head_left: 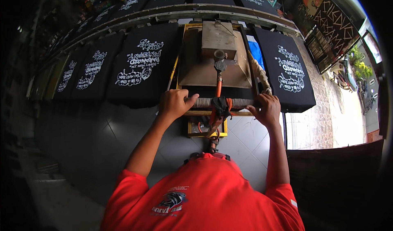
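Observation:
A handle bar [200,103] wrapped in pale cord crosses in front of me. My left hand [176,103] is closed over its left end, thumb pointing inward along the cord. At the right end, my right hand [266,109] grips the same bar with its fingers curled over. Beyond the bar is a heater-like unit with a wide metal hood [192,73] and a box-shaped top [218,38], set within a yellow frame [173,73]. An orange hose [219,87] runs from the top fitting down to a dark wrapped bundle [221,107] at mid-bar.
Black fabric panels with white prints lie on boards to the left [139,63] and right [288,71]. Behind the unit runs a long metal rail [163,16], with another printed row past it. Below the bar, a yellow stand [190,129] rests on grey tiles [163,137].

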`<state>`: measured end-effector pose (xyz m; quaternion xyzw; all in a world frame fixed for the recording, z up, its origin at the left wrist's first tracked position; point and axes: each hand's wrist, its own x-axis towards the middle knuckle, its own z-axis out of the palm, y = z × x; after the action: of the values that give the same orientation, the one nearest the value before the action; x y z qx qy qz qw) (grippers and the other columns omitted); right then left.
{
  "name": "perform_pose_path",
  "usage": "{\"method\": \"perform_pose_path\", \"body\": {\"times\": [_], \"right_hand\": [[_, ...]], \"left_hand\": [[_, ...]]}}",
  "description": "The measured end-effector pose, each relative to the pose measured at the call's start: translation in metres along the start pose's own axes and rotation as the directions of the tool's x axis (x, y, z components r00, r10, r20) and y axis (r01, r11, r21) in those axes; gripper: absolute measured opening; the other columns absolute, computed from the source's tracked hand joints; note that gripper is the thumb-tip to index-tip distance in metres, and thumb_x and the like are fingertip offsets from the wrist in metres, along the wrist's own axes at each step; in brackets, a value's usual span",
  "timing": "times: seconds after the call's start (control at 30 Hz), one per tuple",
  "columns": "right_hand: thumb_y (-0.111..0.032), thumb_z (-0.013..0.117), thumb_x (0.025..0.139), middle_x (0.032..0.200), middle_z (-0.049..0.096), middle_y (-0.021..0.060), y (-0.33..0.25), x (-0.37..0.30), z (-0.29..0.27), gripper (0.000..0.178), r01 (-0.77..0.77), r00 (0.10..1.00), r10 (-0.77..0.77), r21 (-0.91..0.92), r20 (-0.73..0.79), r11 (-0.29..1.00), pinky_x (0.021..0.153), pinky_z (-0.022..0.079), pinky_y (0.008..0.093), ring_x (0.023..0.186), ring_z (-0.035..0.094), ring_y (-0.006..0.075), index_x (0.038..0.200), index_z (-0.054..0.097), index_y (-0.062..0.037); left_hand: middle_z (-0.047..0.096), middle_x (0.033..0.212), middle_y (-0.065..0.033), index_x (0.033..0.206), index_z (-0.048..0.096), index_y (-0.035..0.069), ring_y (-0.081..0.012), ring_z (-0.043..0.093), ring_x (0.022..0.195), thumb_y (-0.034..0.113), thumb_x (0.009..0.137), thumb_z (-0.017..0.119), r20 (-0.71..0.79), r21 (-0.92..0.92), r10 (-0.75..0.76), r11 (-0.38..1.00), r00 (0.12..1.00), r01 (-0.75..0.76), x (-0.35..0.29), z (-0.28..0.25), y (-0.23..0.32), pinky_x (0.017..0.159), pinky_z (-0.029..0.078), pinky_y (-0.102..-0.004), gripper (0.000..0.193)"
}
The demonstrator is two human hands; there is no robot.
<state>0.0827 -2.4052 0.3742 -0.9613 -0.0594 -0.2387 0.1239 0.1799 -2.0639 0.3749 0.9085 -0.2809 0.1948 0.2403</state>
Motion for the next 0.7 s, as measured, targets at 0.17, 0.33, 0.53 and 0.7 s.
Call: {"method": "perform_pose_path", "body": {"times": [0.17, 0.33, 0.53, 0.7], "right_hand": [[-0.052, 0.079, 0.071, 0.078, 0.065, 0.0080, 0.007, 0.004, 0.014, 0.049, 0.017, 0.999, -0.019, -0.040, -0.048, 0.999, 0.077, 0.045, 0.0405, 0.080, 0.065, 0.0292, 0.078, 0.062, -0.0075], [-0.056, 0.075, 0.077, 0.085, 0.069, 0.0089, 0.017, 0.008, 0.033, 0.049, -0.022, 0.999, 0.019, -0.068, -0.039, 0.997, 0.080, 0.047, 0.0417, 0.089, 0.065, 0.0277, 0.085, 0.066, -0.0083], [-0.060, 0.069, 0.081, 0.079, 0.068, 0.0102, 0.021, 0.021, 0.062, 0.052, -0.025, 0.998, 0.020, -0.079, -0.063, 0.997, 0.079, 0.048, 0.0435, 0.086, 0.066, 0.0301, 0.080, 0.065, -0.0083], [-0.060, 0.071, 0.080, 0.079, 0.067, 0.0095, 0.019, 0.010, 0.064, 0.052, -0.019, 0.993, 0.011, -0.070, -0.113, 0.997, 0.078, 0.049, 0.0428, 0.085, 0.066, 0.0302, 0.081, 0.065, -0.0080]], "left_hand": [[0.056, 0.053, -0.0158, 0.055, 0.054, 0.007, -0.0358, 0.060, 0.051, 0.053, 0.087, 0.067, -0.038, -0.002, 0.041, 0.999, 0.998, -0.041, 0.001, 0.016, -0.010, 0.046, 0.044, -0.0451, 0.057], [0.058, 0.055, -0.0172, 0.059, 0.061, 0.005, -0.0390, 0.060, 0.055, 0.052, 0.086, 0.067, -0.114, 0.029, 0.076, 0.997, 0.991, -0.073, 0.015, 0.038, -0.021, 0.049, 0.047, -0.0458, 0.055], [0.058, 0.056, -0.0187, 0.059, 0.061, 0.005, -0.0391, 0.061, 0.056, 0.051, 0.087, 0.066, -0.128, 0.048, 0.097, 0.995, 0.987, -0.091, 0.033, 0.057, -0.045, 0.049, 0.047, -0.0459, 0.054], [0.057, 0.056, -0.0184, 0.058, 0.059, 0.005, -0.0390, 0.060, 0.054, 0.051, 0.088, 0.065, -0.110, 0.049, 0.087, 0.995, 0.990, -0.082, 0.030, 0.064, -0.051, 0.049, 0.045, -0.0457, 0.055]]}}
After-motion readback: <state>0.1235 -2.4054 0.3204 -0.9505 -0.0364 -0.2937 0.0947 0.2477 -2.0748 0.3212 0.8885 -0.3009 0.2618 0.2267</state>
